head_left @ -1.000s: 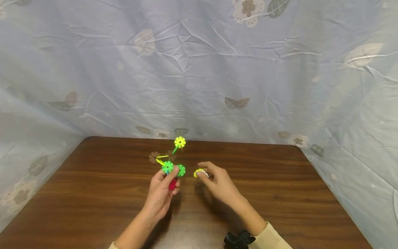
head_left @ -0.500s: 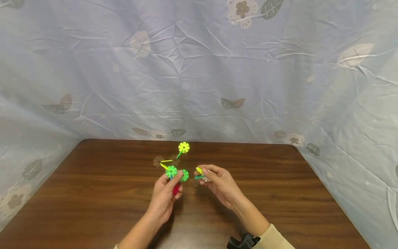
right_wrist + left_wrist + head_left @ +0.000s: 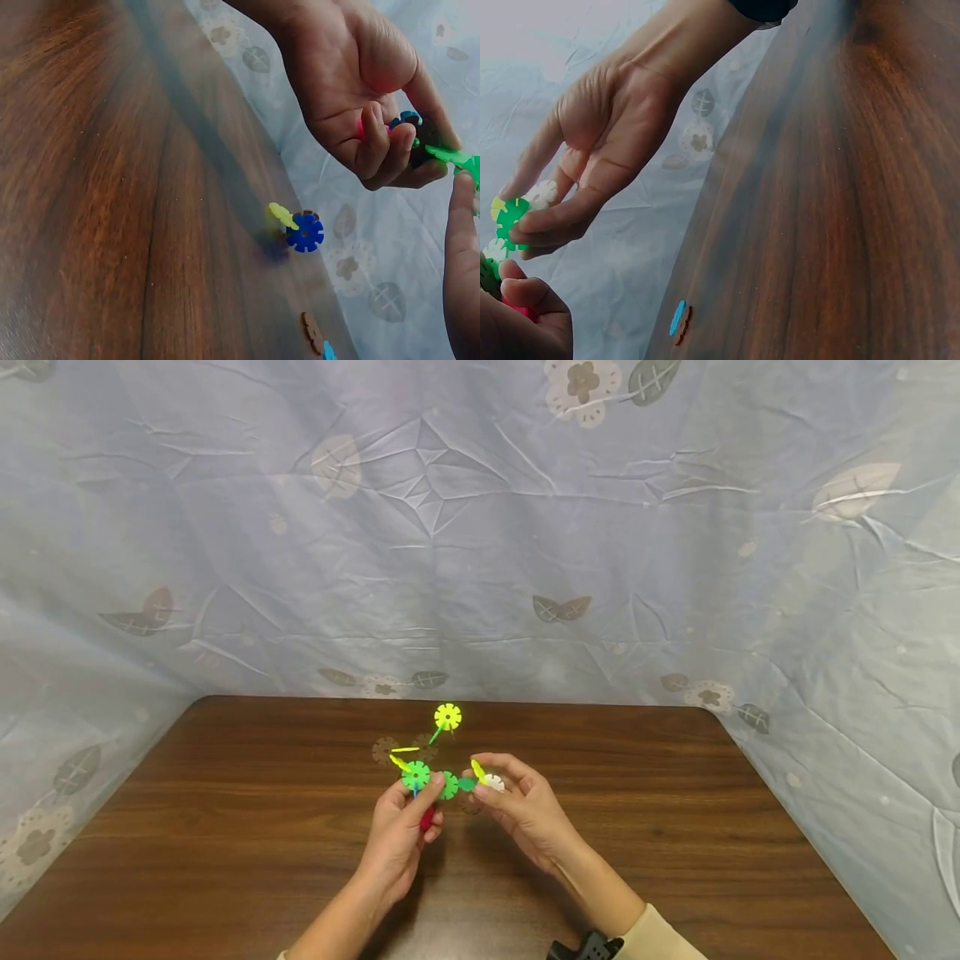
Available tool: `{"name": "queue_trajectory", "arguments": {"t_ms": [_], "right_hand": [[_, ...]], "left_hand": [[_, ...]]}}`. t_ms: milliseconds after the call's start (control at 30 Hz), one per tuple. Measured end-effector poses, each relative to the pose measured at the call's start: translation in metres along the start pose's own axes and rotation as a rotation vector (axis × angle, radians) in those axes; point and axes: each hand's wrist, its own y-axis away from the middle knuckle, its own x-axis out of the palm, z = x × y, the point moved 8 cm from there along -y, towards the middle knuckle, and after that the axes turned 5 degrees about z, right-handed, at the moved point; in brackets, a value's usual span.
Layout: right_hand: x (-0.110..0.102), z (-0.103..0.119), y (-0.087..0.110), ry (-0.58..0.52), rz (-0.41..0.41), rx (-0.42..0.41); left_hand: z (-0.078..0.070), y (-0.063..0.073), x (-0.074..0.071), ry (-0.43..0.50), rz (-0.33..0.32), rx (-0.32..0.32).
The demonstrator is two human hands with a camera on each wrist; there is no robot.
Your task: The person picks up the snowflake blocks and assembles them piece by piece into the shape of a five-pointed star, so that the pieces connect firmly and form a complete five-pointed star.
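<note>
Plastic toy (image 3: 422, 774): green, yellow and red discs joined, centre of frame, above the wooden table (image 3: 225, 827).
Left hand (image 3: 405, 835): gripped the toy.
Right hand (image 3: 525, 806): pinched small discs (image 3: 486, 779), touching the toy's right edge.

Wooden table (image 3: 225, 827), leaf-print cloth (image 3: 525, 527)
</note>
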Motion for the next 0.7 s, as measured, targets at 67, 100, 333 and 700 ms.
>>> {"name": "queue_trajectory", "arguments": {"t_ms": [67,100,333,700], "right_hand": [[0.000,0.001,0.000,0.002,0.002,-0.010],[0.001,0.001,0.001,0.003,0.002,-0.014],[0.003,0.006,0.001,0.063,0.019,-0.057],[0.004,0.015,0.003,0.215,0.012,-0.126]], "left_hand": [[-0.001,0.000,0.001,0.002,0.001,0.004],[-0.001,0.001,0.001,0.000,0.002,0.006],[-0.002,0.002,-0.001,-0.015,-0.010,0.016],[-0.003,0.001,-0.002,-0.038,-0.018,0.016]]}}
